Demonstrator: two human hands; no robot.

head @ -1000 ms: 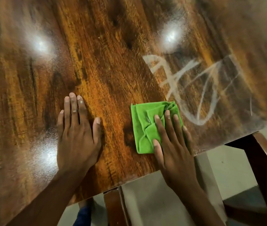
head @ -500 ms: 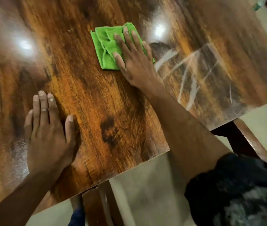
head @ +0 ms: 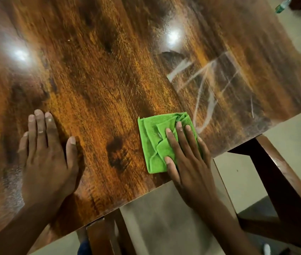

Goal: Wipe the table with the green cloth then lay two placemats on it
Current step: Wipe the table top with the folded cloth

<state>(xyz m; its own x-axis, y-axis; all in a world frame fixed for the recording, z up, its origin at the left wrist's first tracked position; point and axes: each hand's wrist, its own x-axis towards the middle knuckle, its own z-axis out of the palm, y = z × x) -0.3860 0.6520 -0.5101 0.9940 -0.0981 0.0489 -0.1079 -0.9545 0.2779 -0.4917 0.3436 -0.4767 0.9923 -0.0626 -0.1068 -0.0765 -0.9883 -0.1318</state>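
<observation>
A glossy brown wooden table (head: pixel 109 74) fills most of the head view. A folded green cloth (head: pixel 155 142) lies flat near the table's front edge. My right hand (head: pixel 188 157) presses down on the cloth's right half with the fingers spread. My left hand (head: pixel 45 155) rests flat on the bare wood to the left, palm down, holding nothing. White streaks (head: pixel 206 83) mark the tabletop just beyond and to the right of the cloth. No placemats are in view.
The table's front edge (head: pixel 146 192) runs diagonally below my hands. A dark wooden table leg and brace (head: pixel 282 181) stand at the lower right over a pale floor. Another leg (head: pixel 102 236) shows at bottom centre. A bottle (head: pixel 282 5) lies at the far top right.
My right hand has pulled the green cloth back from the far middle of the table to the front edge. Part of the white streaks nearest the cloth's path is gone. My left hand stays flat.
</observation>
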